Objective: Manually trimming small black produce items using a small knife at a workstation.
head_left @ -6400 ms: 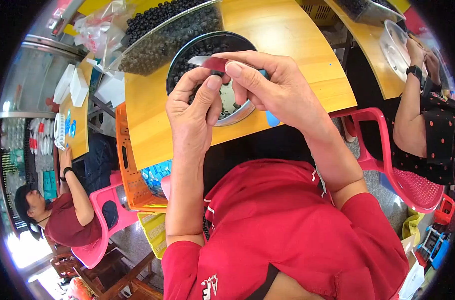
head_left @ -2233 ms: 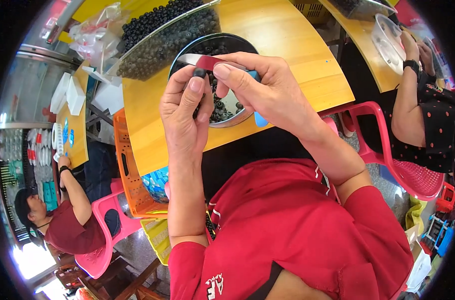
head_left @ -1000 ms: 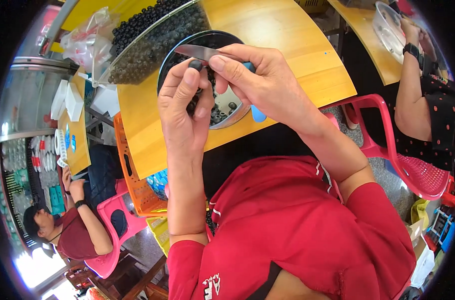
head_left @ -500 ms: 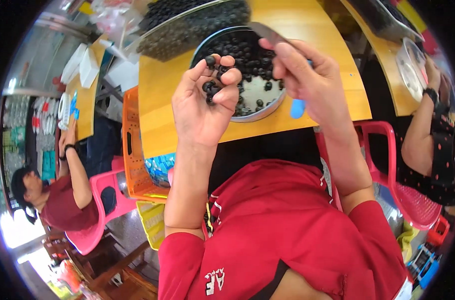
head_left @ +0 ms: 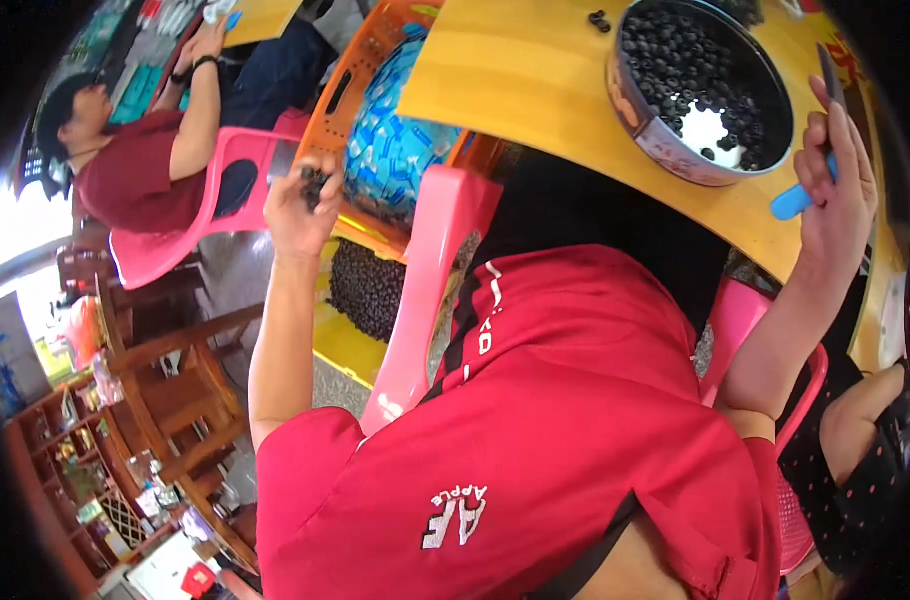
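- The front edge of the yellow desk [head_left: 515, 75] slants from the upper middle of the frame down to the right.
- Bare desk top lies between the orange crate [head_left: 337, 105] and the round tin [head_left: 665, 150], so there is room there.
- The tin sits near that edge, upper right, with lots of small black balls in it. Two or so loose balls [head_left: 599, 20] lie on the desk just left of it.
- The right hand [head_left: 837, 185] is just beside the tin and grips a knife [head_left: 828, 75], blade up. A blue end pokes out under the fingers.
- The left hand [head_left: 300, 215], left of the middle, is off the desk. Its fingers curl around a few black balls [head_left: 313, 185].
- Close to the left hand is the orange crate, full of blue packets [head_left: 395, 145]. Below that is a yellow crate [head_left: 350, 352] with more black balls [head_left: 367, 290].
- A pink chair arm [head_left: 425, 250] stands in the way between the crates and the red shirt [head_left: 575, 380].
- Grey floor [head_left: 233, 260] shows left of the left hand.
- Another person [head_left: 140, 165] sits at the upper left.
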Demonstrator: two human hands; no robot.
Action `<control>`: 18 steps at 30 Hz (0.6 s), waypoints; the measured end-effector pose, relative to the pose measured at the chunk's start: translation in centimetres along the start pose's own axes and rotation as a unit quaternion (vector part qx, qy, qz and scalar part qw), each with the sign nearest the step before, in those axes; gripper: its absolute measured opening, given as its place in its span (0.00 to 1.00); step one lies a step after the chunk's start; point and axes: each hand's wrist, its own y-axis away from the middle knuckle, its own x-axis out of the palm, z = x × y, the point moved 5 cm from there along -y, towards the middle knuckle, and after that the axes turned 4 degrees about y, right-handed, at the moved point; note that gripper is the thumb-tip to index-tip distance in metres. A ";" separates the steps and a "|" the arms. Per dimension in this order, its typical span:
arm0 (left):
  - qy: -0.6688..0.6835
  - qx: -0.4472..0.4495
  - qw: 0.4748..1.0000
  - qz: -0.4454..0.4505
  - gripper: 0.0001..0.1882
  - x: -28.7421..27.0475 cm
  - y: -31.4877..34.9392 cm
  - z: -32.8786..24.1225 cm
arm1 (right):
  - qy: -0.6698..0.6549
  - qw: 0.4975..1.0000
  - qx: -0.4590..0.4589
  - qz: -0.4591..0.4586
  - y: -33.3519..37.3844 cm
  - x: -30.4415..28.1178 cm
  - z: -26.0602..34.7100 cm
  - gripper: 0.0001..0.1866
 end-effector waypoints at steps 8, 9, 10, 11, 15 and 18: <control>-0.377 -0.028 0.830 -0.410 0.25 -18.4 10.7 -0.2 | 0.011 1.000 0.003 -0.027 0.3 -0.8 0.4 0.17; -0.490 -0.074 0.714 -0.494 0.28 -19.1 11.6 -0.1 | 0.027 0.998 0.001 -0.054 0.5 -0.4 0.5 0.16; -0.546 -0.040 0.692 -0.471 0.29 -20.5 12.2 -0.2 | 0.036 0.997 0.017 -0.065 0.7 0.2 0.6 0.16; -0.597 -0.001 0.668 -0.445 0.30 -22.2 12.5 -0.9 | 0.043 0.996 0.031 -0.076 0.6 0.7 0.7 0.17; -0.736 0.157 0.579 -0.314 0.21 -15.2 5.9 -1.9 | 0.010 0.996 0.034 -0.080 0.5 0.4 -0.4 0.16; -0.668 0.262 0.681 -0.146 0.14 2.0 -0.9 0.6 | 0.007 0.997 0.009 -0.076 1.0 0.3 0.3 0.14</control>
